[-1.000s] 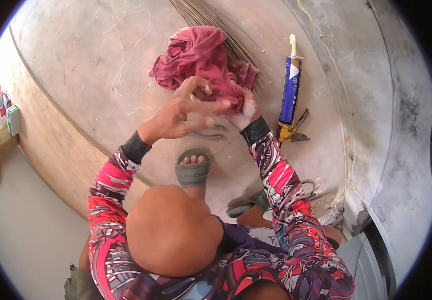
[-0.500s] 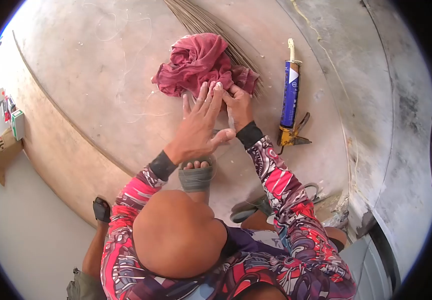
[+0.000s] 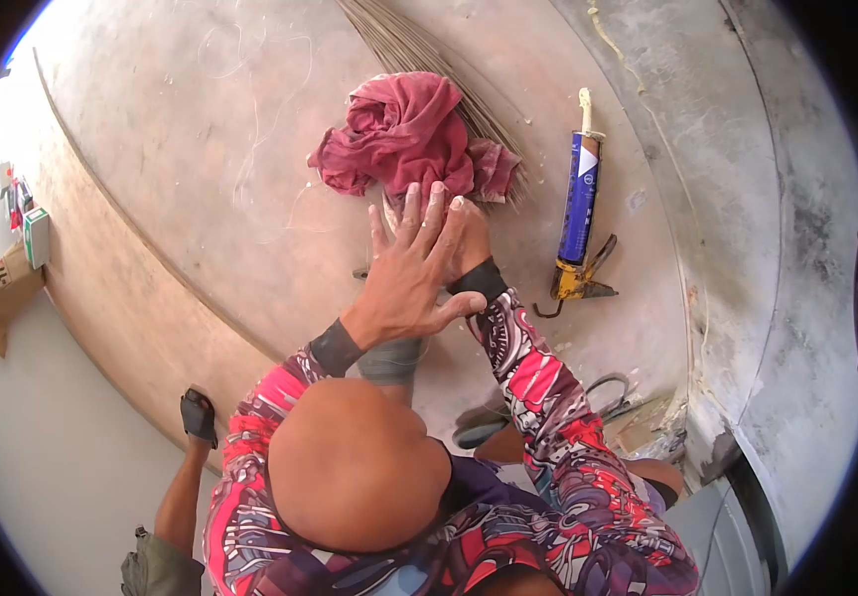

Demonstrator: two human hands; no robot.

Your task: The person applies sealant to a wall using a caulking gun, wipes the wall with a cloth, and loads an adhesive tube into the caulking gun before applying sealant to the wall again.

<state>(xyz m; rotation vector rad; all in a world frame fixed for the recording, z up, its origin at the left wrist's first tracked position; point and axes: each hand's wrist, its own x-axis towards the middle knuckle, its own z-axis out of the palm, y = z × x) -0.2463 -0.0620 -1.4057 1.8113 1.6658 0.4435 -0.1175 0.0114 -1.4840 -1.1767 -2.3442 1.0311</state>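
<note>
My left hand (image 3: 411, 266) is open, fingers stretched out and thumb pointing right, with whitish smears on the fingertips. Its fingertips overlap the near edge of a crumpled dark-pink cloth rag (image 3: 404, 129) on the floor. My right hand (image 3: 471, 241) lies partly beneath the left one, just below the rag. The left hand hides most of its fingers, so I cannot see whether it grips the cloth.
A caulking gun (image 3: 578, 214) with a blue cartridge and cream-coloured nozzle lies to the right. Thin brown sticks (image 3: 419, 45) lie beyond the rag. At left are a green-white box (image 3: 36, 236), a brown paper bag (image 3: 7, 283) and another person's dark-gloved hand or covered foot (image 3: 198, 415).
My right hand has moved down and left, partly under my left hand, and its fingers have gone out of sight. The rag has stayed on the floor; the view has shifted slightly.
</note>
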